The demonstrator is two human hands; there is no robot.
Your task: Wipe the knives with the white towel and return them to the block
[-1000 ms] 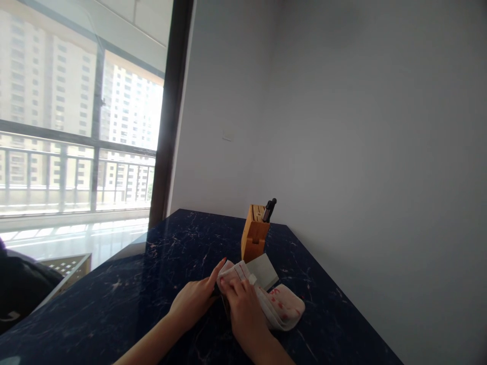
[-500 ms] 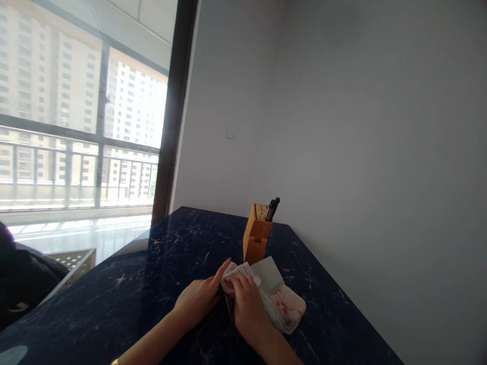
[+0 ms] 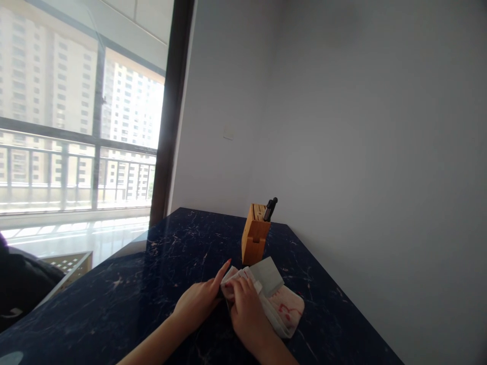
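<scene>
A pale cloth with a red pattern [image 3: 291, 309] is bunched under my right hand [image 3: 249, 312], whose fingers pinch it against the near end of a cleaver. The cleaver's broad, grey rectangular blade [image 3: 269, 276] sticks out past the cloth, pointing away to the right. My left hand [image 3: 200, 301] is closed at the cleaver's handle end, thumb stretched along the cloth's left edge. Its other fingers and the handle are mostly hidden. Just beyond the blade stands a wooden knife block [image 3: 254, 243] with black-handled tools [image 3: 270, 209] in its right side.
Everything rests on a dark blue marbled table [image 3: 190, 238]. A grey wall [image 3: 361, 177] runs along its right side. To the left are a large window [image 3: 76, 126], a dark bag-like item [image 3: 23, 279] and a light-framed seat [image 3: 72, 263]. A pale round shape lies at the lower left corner.
My right hand has shifted slightly left with the cloth, whose lower edge now hangs a little differently. My left hand and the blade have hardly moved. The view has turned slightly.
</scene>
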